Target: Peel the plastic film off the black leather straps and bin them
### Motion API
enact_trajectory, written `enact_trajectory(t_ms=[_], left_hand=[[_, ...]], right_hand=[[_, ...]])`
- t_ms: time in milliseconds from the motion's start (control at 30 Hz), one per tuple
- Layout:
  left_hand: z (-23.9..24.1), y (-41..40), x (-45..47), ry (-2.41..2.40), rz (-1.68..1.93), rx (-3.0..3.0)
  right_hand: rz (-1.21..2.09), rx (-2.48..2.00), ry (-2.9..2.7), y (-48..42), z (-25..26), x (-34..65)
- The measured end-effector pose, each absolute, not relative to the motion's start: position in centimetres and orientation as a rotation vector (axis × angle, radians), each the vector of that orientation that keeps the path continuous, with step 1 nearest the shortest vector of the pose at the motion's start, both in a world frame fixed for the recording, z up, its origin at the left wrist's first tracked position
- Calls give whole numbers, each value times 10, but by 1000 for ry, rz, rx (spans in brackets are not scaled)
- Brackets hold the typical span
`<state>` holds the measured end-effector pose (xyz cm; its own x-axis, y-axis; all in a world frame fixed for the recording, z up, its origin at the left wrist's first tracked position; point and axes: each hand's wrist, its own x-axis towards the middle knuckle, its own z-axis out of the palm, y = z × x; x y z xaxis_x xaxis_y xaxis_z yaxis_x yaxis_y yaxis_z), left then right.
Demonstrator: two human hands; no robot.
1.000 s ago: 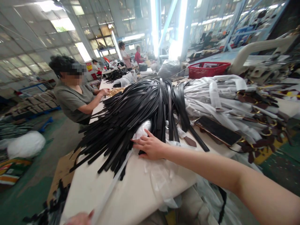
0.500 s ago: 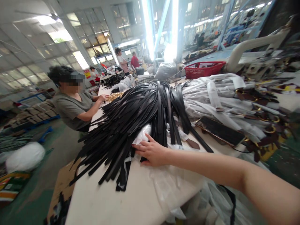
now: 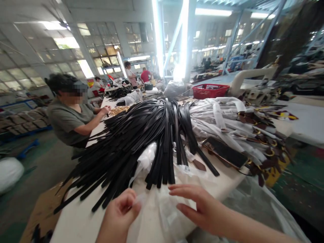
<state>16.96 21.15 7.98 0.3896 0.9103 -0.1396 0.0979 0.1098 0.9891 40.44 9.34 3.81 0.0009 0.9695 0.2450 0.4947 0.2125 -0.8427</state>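
Note:
My left hand [image 3: 120,213] is closed in a pinch at the table's near side, with a strip of translucent plastic film [image 3: 136,225] at its fingertips. To the right, my right hand [image 3: 198,206] is open, its fingers stretched out and thumb apart, above a sheet of clear plastic [image 3: 169,216]. Just beyond both hands lies a big heap of black straps [image 3: 141,131], their ends fanning toward me. A white plastic-wrapped piece [image 3: 148,156] pokes out among those straps, a thin film tail trailing from it toward my left hand.
White-wrapped straps with brown tabs and gold rings [image 3: 215,121] lie at right, beside a phone [image 3: 225,152]. Behind are a red basket [image 3: 210,91] and a sewing machine [image 3: 260,86]. A co-worker [image 3: 72,114] works at the table's left edge near gold pieces [image 3: 118,110].
My right hand has drawn back from the wrapped piece among the black straps toward me and opened. My left hand has come into view, pinching film. The view has shifted slightly.

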Motion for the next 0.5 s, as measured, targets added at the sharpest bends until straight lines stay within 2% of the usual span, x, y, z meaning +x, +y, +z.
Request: enact_trajectory(t_ms=[167,300,500], left_hand=[[74,218,219,839,656,1321],[70,211,221,852,608,1471],[68,207,218,1006,744,1411]], right_hand=[[1087,-1228,-1170,110,32,380],[1073,-1211,-994,142,42,371],[1083,-1232,-911,155,44,362]])
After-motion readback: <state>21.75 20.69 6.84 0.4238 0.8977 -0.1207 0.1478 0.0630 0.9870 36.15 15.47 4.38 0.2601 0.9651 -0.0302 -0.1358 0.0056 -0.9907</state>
